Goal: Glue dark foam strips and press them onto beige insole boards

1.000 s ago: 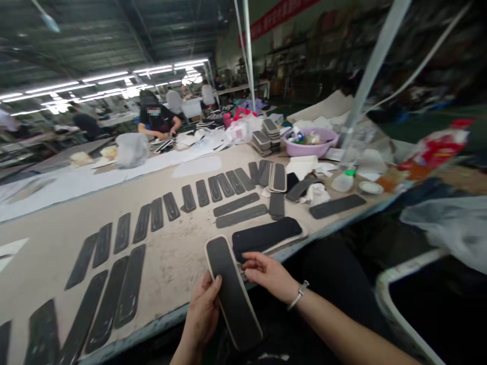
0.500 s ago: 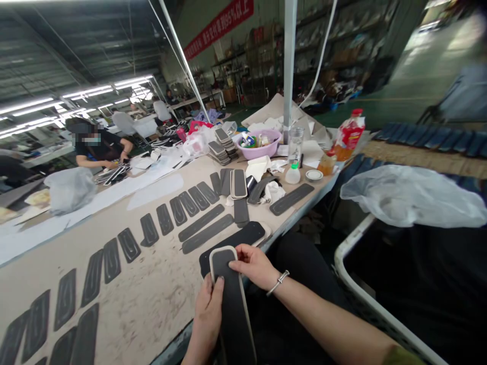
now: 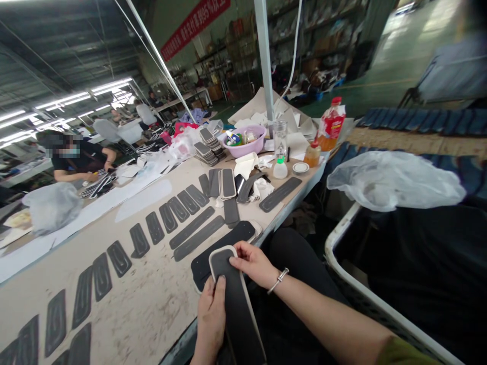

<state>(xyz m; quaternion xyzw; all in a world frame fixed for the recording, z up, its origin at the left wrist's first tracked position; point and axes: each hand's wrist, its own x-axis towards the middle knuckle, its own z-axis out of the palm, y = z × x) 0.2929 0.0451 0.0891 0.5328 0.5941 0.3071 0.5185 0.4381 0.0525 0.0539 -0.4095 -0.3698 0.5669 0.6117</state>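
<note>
I hold a long black padded strip (image 3: 236,304) with a pale border over the table's near edge. My left hand (image 3: 211,317) grips its left side, thumb lying on the black face. My right hand (image 3: 252,263) pinches its top right corner, with a bracelet at the wrist. Just beyond the strip lies a similar wide black piece (image 3: 224,243) on the beige table (image 3: 152,294).
Rows of black strips (image 3: 160,223) cover the table. Stacked pieces (image 3: 207,144), a purple basin (image 3: 245,142), a glue bottle (image 3: 280,167) and a red-labelled bottle (image 3: 332,121) stand at the far end. A white-rimmed bin (image 3: 380,314) with a plastic bag (image 3: 391,180) is on my right. A person (image 3: 78,159) works farther along.
The view has swung right and nearer. The strip has come closer to me and turned more upright, and my right hand has closed on its top corner.
</note>
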